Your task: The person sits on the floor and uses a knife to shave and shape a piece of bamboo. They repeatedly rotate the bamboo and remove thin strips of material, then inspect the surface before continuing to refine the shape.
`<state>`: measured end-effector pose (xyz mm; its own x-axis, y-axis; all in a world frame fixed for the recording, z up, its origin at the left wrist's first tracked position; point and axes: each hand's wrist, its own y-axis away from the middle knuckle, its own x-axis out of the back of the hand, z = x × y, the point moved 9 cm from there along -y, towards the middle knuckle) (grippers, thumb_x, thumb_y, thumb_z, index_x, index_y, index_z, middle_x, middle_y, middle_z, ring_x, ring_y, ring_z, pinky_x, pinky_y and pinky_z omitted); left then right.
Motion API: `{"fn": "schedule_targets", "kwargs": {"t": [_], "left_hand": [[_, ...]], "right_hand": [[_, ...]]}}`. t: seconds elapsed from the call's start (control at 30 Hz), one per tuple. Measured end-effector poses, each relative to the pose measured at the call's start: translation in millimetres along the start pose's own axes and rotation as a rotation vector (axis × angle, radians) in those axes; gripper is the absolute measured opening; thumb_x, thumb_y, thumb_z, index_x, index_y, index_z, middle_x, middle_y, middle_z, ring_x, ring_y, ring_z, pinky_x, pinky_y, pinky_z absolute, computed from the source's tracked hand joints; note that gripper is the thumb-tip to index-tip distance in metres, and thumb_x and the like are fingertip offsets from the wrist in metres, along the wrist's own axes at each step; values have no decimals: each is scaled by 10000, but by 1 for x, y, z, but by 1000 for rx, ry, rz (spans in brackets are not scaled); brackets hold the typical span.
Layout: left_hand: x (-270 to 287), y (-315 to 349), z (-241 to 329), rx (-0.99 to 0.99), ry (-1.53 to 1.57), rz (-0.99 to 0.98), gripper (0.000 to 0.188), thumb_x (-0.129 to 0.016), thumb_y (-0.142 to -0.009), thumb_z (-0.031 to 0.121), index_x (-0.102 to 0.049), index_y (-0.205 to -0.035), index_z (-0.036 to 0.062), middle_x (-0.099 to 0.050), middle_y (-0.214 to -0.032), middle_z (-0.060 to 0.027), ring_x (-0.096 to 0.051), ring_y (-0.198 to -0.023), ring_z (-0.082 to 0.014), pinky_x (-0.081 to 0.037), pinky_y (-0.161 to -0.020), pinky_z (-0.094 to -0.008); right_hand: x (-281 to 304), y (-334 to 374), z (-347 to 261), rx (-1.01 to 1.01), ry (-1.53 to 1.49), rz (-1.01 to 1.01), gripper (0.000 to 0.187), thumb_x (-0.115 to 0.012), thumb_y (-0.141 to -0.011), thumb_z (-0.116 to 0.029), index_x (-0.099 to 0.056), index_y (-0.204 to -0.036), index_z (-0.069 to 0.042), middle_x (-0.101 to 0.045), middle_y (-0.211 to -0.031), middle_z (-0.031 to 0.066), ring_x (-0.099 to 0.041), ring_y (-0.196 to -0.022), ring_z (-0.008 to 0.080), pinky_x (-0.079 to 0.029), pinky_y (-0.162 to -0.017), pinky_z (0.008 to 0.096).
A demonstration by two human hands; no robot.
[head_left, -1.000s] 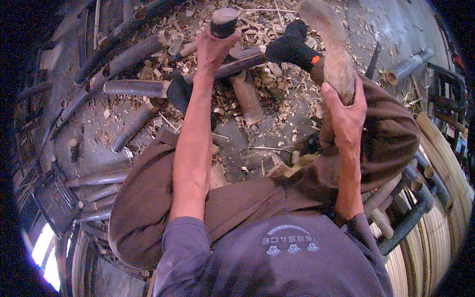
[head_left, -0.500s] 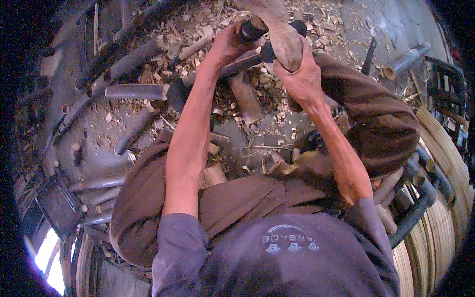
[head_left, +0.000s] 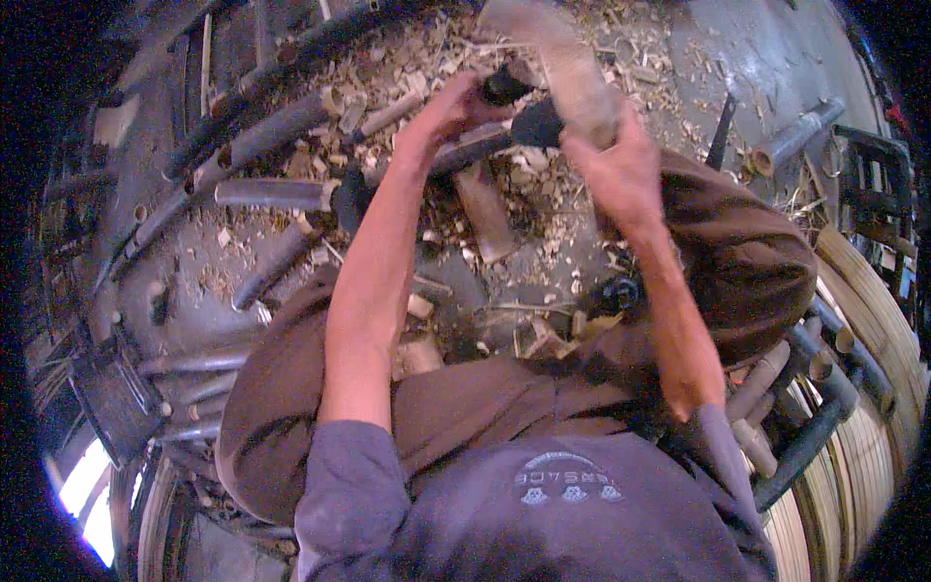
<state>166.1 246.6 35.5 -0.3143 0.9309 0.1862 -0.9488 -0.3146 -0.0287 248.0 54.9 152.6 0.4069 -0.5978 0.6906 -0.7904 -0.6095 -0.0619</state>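
My right hand (head_left: pixel 621 170) is closed round the near end of a thick, curved piece of pale wood (head_left: pixel 577 82), which is smeared by motion. The wood reaches away from me, bending left at its far end. My left hand (head_left: pixel 451 112) is wrapped round a short dark pole (head_left: pixel 504 84) with a brown cut end, close to the left side of the wood. Just below runs a dark bamboo pole (head_left: pixel 475 147) with a black, thicker end (head_left: pixel 536 124) near my right fingers. Under my hands stands a brown wooden block (head_left: pixel 485 218).
Wood chips (head_left: pixel 572 213) cover the floor between my bent legs. Cut bamboo poles (head_left: pixel 272 194) lie to the left, and a blue-grey tube (head_left: pixel 800 134) to the far right. Long pale slats (head_left: pixel 853 427) are stacked beside my right knee, with dark pipes (head_left: pixel 819 417) next to them.
My right hand has shifted right and slightly nearer me with the curved wood. My left hand stays almost in place, still gripping the dark pole.
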Motion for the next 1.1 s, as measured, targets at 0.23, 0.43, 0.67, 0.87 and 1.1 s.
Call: {"fn": "schedule_targets", "kwargs": {"t": [0.23,0.43,0.67,0.87,1.1], "left_hand": [[-11,-12,43,146,-317,-46,414,-775,-702,267,-650,-1037,58,-681,-878,-67,-591,-782,-150,-486,-722,-339],[8,3,4,111,-268,15,417,-764,-680,269,-658,-1039,85,-682,-900,-62,-597,-796,-164,-487,-772,-329],[11,10,15,48,-386,143,449,-761,-683,253,-637,-1071,65,-666,-904,-98,-616,-822,-219,-488,-799,-345],[5,40,7,19,-374,108,456,-695,-785,203,-576,-1195,43,-641,-969,-120,-601,-872,-198,-491,-785,-316],[-84,142,-1,-579,-983,55,277,-526,-767,105,-532,-1039,156,-537,-867,-60,-567,-871,-270,-453,-780,-383]], "right_hand": [[38,4,8,-24,-197,350,684,-745,-729,-258,-454,-1279,26,-601,-1146,190,-578,-1070,289,-435,-941,375],[15,6,-32,37,-141,64,725,-729,-741,-222,-390,-1336,18,-595,-1164,193,-579,-1071,258,-453,-923,374],[122,-17,-17,-73,-700,486,565,-731,-776,-255,-500,-1200,39,-624,-941,127,-596,-816,218,-487,-778,353],[-33,53,-9,-88,-197,-88,815,-720,-742,-185,-294,-1425,-56,-611,-1113,221,-609,-1011,324,-478,-894,384],[5,54,1,-95,-240,-6,779,-712,-753,-102,-305,-1413,-32,-476,-1337,196,-476,-1227,289,-355,-1044,360]]}}
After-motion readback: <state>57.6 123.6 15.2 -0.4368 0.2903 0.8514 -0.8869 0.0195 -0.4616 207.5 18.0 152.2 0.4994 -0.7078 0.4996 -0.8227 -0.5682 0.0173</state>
